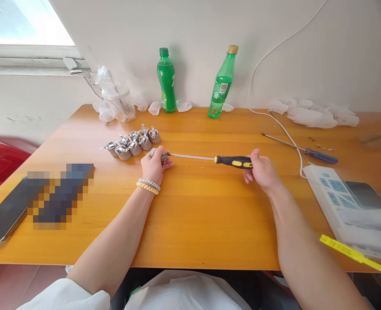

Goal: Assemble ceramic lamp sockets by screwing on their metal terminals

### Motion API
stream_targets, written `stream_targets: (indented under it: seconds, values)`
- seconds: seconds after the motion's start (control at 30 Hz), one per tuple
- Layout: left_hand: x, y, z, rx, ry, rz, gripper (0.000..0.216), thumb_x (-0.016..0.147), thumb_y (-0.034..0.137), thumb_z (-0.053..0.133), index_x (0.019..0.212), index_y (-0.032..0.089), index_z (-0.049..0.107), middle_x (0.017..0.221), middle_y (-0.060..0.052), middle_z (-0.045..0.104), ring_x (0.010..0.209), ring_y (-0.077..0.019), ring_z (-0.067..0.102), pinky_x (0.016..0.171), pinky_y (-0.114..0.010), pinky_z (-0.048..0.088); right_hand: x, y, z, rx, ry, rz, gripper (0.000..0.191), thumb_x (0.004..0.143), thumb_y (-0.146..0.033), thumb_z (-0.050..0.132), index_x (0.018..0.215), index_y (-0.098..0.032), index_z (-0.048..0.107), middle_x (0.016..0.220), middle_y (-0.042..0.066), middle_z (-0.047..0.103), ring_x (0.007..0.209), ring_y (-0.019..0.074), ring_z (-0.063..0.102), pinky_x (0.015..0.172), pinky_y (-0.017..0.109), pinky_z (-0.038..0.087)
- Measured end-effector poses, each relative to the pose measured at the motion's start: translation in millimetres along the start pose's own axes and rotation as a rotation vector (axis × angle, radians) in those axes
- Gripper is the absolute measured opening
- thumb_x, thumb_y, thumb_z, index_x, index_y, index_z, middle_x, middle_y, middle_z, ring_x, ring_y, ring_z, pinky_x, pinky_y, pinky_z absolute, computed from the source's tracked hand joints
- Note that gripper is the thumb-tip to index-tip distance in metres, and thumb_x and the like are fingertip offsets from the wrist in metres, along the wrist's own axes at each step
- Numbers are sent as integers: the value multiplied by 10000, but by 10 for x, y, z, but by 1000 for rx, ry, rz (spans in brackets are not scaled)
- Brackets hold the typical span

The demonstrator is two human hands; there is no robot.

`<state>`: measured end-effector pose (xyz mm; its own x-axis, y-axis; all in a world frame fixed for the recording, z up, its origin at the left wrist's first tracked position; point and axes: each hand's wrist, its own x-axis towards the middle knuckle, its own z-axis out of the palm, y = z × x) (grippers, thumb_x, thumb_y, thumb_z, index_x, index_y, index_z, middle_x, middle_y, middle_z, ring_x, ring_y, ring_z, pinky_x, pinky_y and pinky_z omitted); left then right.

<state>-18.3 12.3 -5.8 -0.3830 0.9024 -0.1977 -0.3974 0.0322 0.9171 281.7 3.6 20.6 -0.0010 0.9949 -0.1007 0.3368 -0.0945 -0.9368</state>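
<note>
My left hand point(153, 165) is closed around a small grey-brown cylindrical part point(159, 155) with metal pieces on its end, lying on its side in the fingers. In my right hand point(263, 171) is a screwdriver point(233, 161) with a black and yellow handle, held level. The screwdriver's long shaft reaches left, and its tip meets the metal end of the part. My fingers hide much of the part. Behind my left hand stands a group of several similar cylindrical parts point(135, 147), upright, with metal strips on top.
Two green bottles point(166, 84) point(221, 90) stand by the wall among white foam nets point(316, 114). A second screwdriver point(321, 155) and a white power strip point(322, 202) lie at the right. A phone point(4, 211) lies at the left. A white cable point(287, 131) crosses the table.
</note>
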Motion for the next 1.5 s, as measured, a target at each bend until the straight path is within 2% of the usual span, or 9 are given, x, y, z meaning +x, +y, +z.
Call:
stream_targets:
  seconds: [0.13,0.23,0.4,0.5,0.7,0.93,1.03,1.2,1.5]
  values:
    - [-2,1,-1,3,5,-9,308,695,362,676,634,168,445,611,17,519,488,-107,558,502,-294,548,-19,-62,-6,307,-166,-15,413,823,-615,435,827,-214,531,526,15,585,470,167,557,444,276,375]
    - [-2,1,-2,1,1,-7,314,695,359,678,630,168,437,615,17,518,490,-108,560,503,-294,548,-28,-85,6,416,-175,-51,295,787,-465,590,966,-265,467,575,-43,589,509,159,579,486,267,404]
    - [1,2,-1,-9,13,-9,304,696,353,677,636,169,443,613,17,515,486,-113,561,499,-297,547,-2,-12,19,64,-24,-25,404,849,-604,457,729,-220,492,345,-70,372,310,136,448,413,278,356]
    - [1,3,1,-8,19,-11,294,696,353,677,648,168,454,621,13,522,489,-114,562,496,-300,548,12,4,14,-15,-18,34,545,850,-668,351,598,-204,486,321,-20,380,318,146,466,409,287,332]
    - [-7,6,8,-4,12,-2,308,695,357,680,633,168,444,608,15,513,495,-115,560,492,-299,547,-23,-84,11,425,-196,-40,321,775,-496,577,976,-265,483,586,-20,609,515,173,583,467,269,383]
    - [-9,5,15,-3,16,1,306,699,352,674,630,171,437,601,18,515,484,-111,554,486,-295,544,0,10,18,35,-10,-19,442,842,-622,457,662,-220,425,347,-78,318,285,110,391,378,259,308]
    - [-3,2,9,-5,23,-3,293,698,356,676,648,168,456,613,14,525,484,-111,556,485,-294,543,2,5,6,76,-68,25,488,851,-640,391,622,-211,436,357,-35,380,325,124,433,399,273,330]
    - [6,1,7,1,13,-5,298,696,367,677,652,170,458,605,13,524,492,-116,559,488,-294,545,-31,-73,5,395,-216,-28,282,807,-458,561,979,-264,449,542,-38,573,492,158,562,463,255,380]
    - [-8,11,16,10,15,0,308,688,360,677,638,174,436,610,16,516,487,-109,549,485,-291,542,11,9,15,-25,2,21,484,854,-630,413,656,-195,487,324,-40,377,316,130,453,402,268,345]
